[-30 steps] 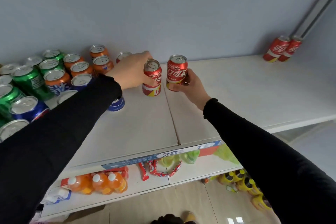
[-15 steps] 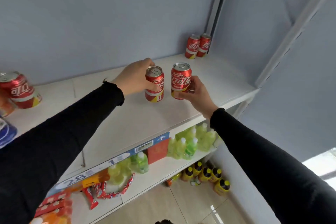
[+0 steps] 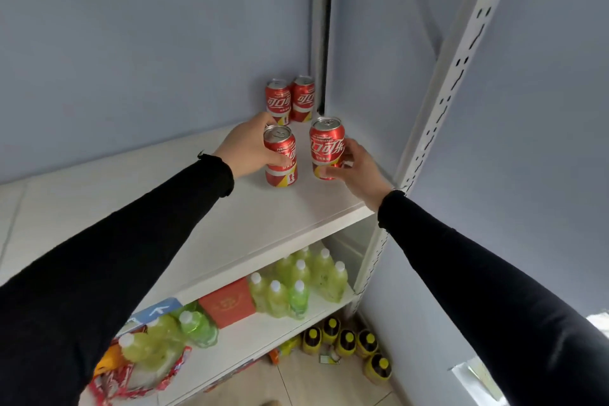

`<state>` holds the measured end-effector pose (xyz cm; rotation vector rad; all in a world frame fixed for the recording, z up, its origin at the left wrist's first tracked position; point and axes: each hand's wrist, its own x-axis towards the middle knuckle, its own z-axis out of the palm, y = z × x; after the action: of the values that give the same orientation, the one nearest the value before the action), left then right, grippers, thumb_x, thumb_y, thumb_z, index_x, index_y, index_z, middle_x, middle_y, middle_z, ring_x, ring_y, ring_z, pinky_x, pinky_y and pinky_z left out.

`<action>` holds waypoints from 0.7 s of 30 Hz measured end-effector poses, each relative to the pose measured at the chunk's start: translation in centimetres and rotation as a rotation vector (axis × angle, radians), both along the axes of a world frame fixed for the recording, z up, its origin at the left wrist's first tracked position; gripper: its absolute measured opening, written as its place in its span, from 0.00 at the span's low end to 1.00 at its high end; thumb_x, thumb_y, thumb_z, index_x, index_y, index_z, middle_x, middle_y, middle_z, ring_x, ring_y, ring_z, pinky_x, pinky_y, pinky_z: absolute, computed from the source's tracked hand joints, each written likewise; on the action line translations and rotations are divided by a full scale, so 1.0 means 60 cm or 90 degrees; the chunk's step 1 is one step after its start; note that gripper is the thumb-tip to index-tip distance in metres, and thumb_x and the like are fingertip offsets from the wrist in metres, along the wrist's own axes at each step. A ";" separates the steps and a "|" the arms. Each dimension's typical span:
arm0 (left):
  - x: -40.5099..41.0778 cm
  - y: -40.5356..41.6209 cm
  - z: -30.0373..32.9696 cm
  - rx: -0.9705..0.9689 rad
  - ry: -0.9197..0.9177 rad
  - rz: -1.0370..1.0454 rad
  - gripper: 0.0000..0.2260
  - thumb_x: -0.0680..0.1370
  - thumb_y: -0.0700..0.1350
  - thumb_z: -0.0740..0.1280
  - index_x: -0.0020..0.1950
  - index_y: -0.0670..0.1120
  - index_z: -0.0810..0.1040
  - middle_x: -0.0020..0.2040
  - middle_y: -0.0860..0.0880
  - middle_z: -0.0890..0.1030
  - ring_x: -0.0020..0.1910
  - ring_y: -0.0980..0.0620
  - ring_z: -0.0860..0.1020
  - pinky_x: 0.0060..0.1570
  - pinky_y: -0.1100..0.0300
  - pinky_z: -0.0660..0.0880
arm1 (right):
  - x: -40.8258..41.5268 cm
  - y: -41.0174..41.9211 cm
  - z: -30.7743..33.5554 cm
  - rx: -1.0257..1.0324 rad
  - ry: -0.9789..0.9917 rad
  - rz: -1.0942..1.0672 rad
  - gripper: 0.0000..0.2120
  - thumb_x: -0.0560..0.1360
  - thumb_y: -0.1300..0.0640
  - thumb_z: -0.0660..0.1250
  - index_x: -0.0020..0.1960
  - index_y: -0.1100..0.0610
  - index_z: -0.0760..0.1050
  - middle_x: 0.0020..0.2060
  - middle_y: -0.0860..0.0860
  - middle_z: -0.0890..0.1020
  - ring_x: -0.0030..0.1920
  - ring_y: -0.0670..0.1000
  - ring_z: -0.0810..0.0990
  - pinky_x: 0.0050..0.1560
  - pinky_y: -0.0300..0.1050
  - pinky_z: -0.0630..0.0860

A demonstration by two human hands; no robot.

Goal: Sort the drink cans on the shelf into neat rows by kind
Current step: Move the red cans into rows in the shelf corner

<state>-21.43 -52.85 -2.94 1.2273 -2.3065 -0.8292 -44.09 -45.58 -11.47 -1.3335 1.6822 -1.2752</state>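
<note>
My left hand [image 3: 245, 150] grips a red cola can [image 3: 280, 158] whose base is at or just above the white shelf [image 3: 211, 224]. My right hand [image 3: 357, 168] holds a second red cola can [image 3: 327, 147], upright and slightly above the shelf. Two more red cola cans [image 3: 278, 100] [image 3: 303, 97] stand side by side in the shelf's back right corner, just behind the held pair. Both arms wear black sleeves.
A white slotted upright [image 3: 461, 59] bounds the shelf on the right, and a grey wall stands behind it. On the lower shelf are green bottles [image 3: 296, 283] and a red box [image 3: 229, 305]. Yellow-capped bottles [image 3: 346, 343] stand on the floor.
Both hands have carried their red cans rightward along the shelf to just in front of the two cans in the corner. The mixed cans at the left have left the view.
</note>
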 end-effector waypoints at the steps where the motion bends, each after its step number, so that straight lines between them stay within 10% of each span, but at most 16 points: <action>1: -0.012 -0.010 -0.002 -0.001 0.003 0.000 0.27 0.69 0.46 0.80 0.61 0.53 0.69 0.58 0.54 0.78 0.54 0.53 0.77 0.50 0.60 0.71 | -0.009 -0.016 -0.003 0.003 -0.012 -0.004 0.35 0.67 0.56 0.80 0.69 0.52 0.70 0.57 0.46 0.80 0.55 0.44 0.79 0.59 0.42 0.75; 21: -0.122 -0.213 -0.055 -0.042 0.043 0.087 0.35 0.66 0.47 0.81 0.69 0.51 0.69 0.63 0.49 0.80 0.60 0.47 0.80 0.63 0.46 0.77 | -0.058 -0.252 -0.028 -0.009 -0.010 0.042 0.30 0.71 0.60 0.77 0.69 0.55 0.68 0.62 0.50 0.79 0.62 0.52 0.78 0.69 0.54 0.73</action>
<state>-28.76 -65.62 -6.22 1.2917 -2.1531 -0.7307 -47.59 -60.68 -13.16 -1.3729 1.6087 -1.2588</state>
